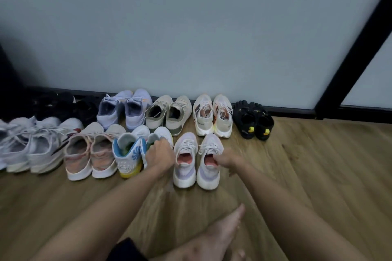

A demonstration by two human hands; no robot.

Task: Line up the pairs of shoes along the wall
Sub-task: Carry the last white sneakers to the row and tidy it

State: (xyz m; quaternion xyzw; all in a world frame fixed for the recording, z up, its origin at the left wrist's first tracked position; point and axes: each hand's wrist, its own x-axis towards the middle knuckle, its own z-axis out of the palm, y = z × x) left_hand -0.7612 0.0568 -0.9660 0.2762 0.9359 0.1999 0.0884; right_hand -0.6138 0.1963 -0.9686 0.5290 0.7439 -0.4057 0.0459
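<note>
My left hand [159, 155] clamps the collar of the blue and white sneaker [158, 140], ready to shift it. My right hand [226, 160] has fingers [216, 158] hooked inside the lilac shoe [209, 161]; the wall [191, 27] row sits just beyond my fingertips

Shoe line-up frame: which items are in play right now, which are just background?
In play:
left hand on the white-and-blue pair
right hand in the lilac pair
the wall

Background:
black toe shoes, already at the wall
bare foot
wooden floor
</note>
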